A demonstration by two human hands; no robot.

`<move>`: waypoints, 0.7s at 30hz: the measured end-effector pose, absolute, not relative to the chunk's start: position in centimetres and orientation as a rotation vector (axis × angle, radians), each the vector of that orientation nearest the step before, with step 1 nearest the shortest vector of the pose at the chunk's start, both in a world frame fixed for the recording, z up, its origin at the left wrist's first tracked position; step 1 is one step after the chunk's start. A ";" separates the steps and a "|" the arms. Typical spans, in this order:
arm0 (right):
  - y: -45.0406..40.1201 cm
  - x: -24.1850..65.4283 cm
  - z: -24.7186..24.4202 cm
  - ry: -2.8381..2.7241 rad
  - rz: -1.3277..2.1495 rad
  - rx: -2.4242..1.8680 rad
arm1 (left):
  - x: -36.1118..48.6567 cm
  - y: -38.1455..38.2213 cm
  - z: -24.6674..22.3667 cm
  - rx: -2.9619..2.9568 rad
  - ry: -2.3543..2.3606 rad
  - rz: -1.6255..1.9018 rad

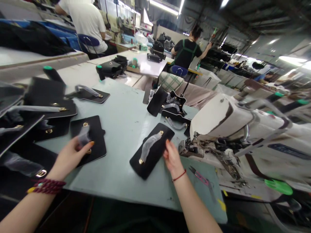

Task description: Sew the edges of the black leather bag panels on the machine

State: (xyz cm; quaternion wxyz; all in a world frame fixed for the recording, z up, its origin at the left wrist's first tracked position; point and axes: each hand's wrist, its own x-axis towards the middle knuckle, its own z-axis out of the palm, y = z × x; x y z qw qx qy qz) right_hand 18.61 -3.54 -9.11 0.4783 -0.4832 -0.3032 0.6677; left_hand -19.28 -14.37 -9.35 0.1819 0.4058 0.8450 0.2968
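Observation:
My left hand [73,152] is closed on the plastic-wrapped handle of a black panel [97,136] with gold fittings, at the left of the pale green table [116,174]. The fingers of my right hand [172,157] pinch the right edge of another black panel [153,161], which lies tilted near the table's middle. Its wrapped handle [149,146] faces up between two gold fittings. More black panels [54,92] with wrapped handles are heaped left of my left hand, and one [98,96] lies just beyond it.
A white sewing machine [218,119] stands at the right, with pink thread snips [200,177] before it. Several black pieces [173,111] lie at the table's far right. Two people [87,24] [187,51] sit farther back. A green dish [278,186] is at lower right.

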 end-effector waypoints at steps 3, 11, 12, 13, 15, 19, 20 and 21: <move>-0.5 17.4 -8.5 -0.626 1.566 -1.088 | -18.1 -13.2 -9.1 1.039 2.259 0.937; -5.7 18.2 -8.7 -0.545 1.772 -1.123 | -9.2 -15.4 -9.2 1.089 1.895 1.202; -7.4 18.5 -8.9 -0.576 1.820 -1.132 | -7.6 -15.9 -9.3 1.085 1.844 1.221; -9.1 18.7 -9.1 -0.628 1.871 -1.135 | -6.0 -16.4 -9.3 1.082 1.794 1.236; -12.6 18.9 -9.6 -0.773 1.959 -1.132 | -2.8 -17.1 -9.3 1.071 1.727 1.272; -18.1 18.1 -10.9 -0.893 1.944 -1.048 | 3.0 -18.2 -9.1 1.032 1.667 1.396; -18.8 18.0 -11.0 -0.902 1.865 -1.036 | 4.1 -18.8 -9.0 1.052 1.633 1.413; -19.2 18.2 -10.9 -0.913 1.750 -1.056 | 4.9 -19.5 -8.9 1.105 1.580 1.407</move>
